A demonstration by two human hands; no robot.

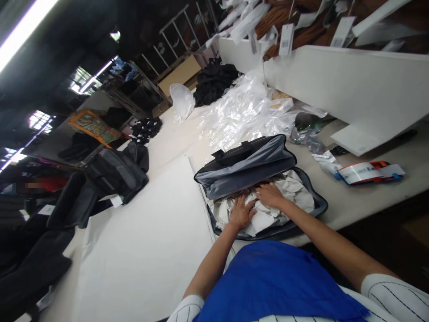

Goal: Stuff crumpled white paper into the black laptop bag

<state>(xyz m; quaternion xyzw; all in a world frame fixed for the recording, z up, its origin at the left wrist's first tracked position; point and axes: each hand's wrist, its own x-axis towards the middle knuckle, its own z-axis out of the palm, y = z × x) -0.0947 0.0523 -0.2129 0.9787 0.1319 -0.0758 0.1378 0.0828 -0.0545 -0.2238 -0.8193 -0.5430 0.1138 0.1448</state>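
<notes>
An open black bag (246, 167) with a grey lining lies on the table in front of me, its lid tilted up at the far side. Crumpled off-white paper (296, 192) fills the lower part. My left hand (241, 213) rests on the paper with its fingers spread, pressing near the middle of the bag. Just right of it, my right hand (270, 195) also lies on the paper, fingers stretched towards the fold under the lid. Neither hand grips anything visible. The fingertips are partly in the lid's shadow.
Large white paper sheets (150, 241) lie left of the bag. Clear plastic bags (241, 109) are heaped behind it. A tape roll (365, 172) sits at the right. Black bags (115, 172) stand along the far left edge. A white panel (348, 85) borders the back right.
</notes>
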